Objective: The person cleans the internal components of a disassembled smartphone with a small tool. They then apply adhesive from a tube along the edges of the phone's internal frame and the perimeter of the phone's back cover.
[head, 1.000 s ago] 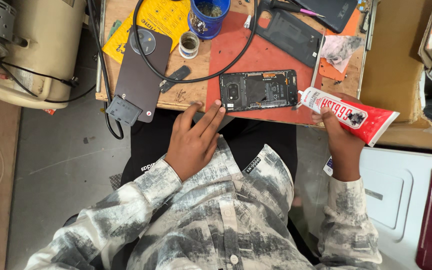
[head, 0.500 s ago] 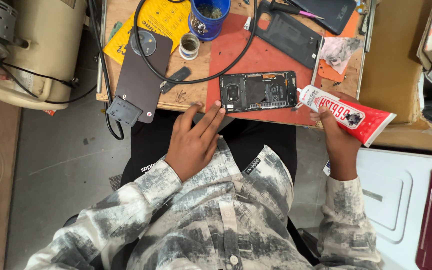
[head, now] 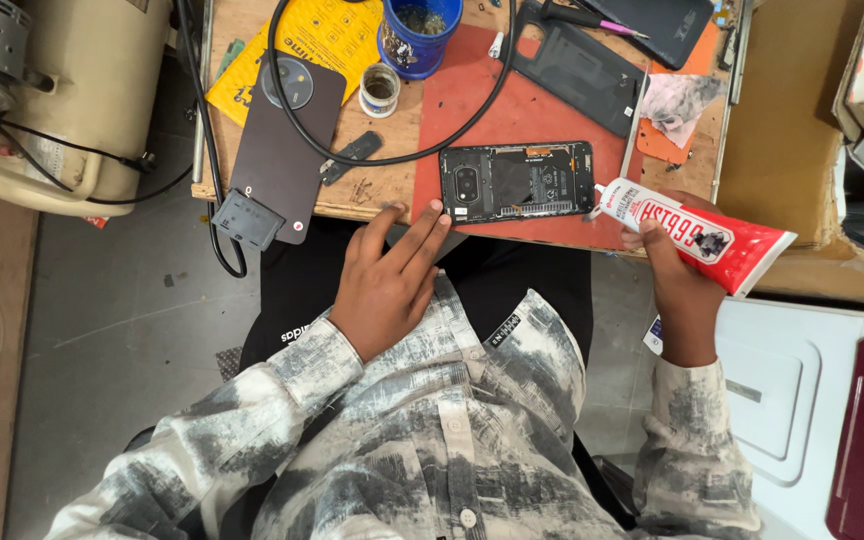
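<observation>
The right hand [head: 680,290] is seen closed around a red and white glue tube [head: 697,233], held tilted, with its white nozzle end pointing away from the hand toward the left. The tube's nozzle is placed at the right short edge of an opened phone [head: 518,182], touching it or just short of it; which of the two cannot be told. The opened phone lies flat on a red mat [head: 542,110], back side up with its inner parts exposed, directly between the two hands and slightly beyond both.

The left hand [head: 389,283] is held flat, fingers spread apart and extended, gripping nothing. Its fingertips [head: 436,211] rest at the near edge of the wooden table [head: 407,175], just beside the near left corner of the opened phone.

Beyond the left hand, a brown phone back cover [head: 287,150] is noted on the table, overhanging the near edge. A black cable [head: 392,160] curves across the table between that cover and the opened phone. Further off from the left hand, a blue cup [head: 418,35] and a small round jar [head: 380,90] stand side by side. Beyond the right hand, a black phone cover [head: 577,70] lies on the mat, well apart from the tube.
</observation>
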